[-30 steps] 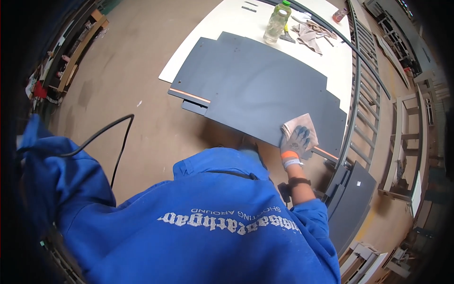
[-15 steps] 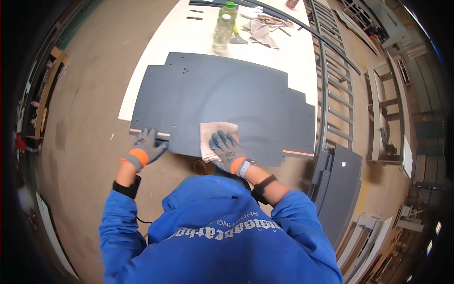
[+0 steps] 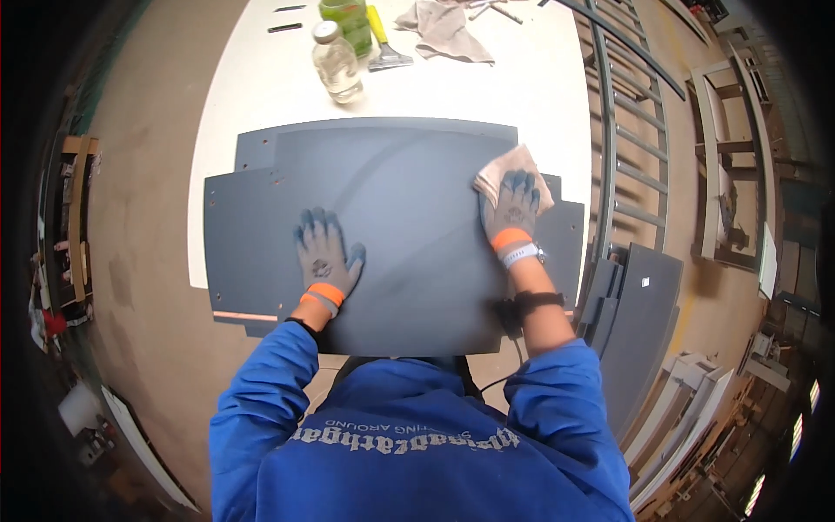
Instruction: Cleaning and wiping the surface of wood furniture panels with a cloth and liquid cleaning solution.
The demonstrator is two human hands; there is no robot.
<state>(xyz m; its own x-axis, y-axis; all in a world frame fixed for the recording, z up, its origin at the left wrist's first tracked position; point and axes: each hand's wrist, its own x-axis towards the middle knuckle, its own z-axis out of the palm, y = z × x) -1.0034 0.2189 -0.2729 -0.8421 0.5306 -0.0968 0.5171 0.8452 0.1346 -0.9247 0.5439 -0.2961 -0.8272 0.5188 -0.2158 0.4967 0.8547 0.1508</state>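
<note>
A large dark grey panel point(image 3: 409, 252) with stepped corners and small holes lies flat in front of me; faint streaks cross its surface. My left hand point(image 3: 325, 254), in a grey glove with an orange cuff, rests flat on the panel's left half, fingers stretched and a little apart. Toward the far right corner, my right hand point(image 3: 515, 204), gloved alike, presses a folded pinkish-beige cloth point(image 3: 503, 170) against the panel. Its fingers lie over the cloth, which sticks out past the fingertips and to both sides.
Beyond the panel, the white tabletop point(image 3: 261, 78) bears a clear bottle point(image 3: 337, 65), a green bottle point(image 3: 348, 22), a yellow-handled scraper point(image 3: 387, 52) and a crumpled cloth point(image 3: 448, 33). A roller conveyor point(image 3: 633, 157) runs along the right, with more grey panels point(image 3: 639, 322) leaning nearby.
My left hand has left the panel's near left edge and now lies flat on its face. My right hand has carried the cloth from the near middle to the far right.
</note>
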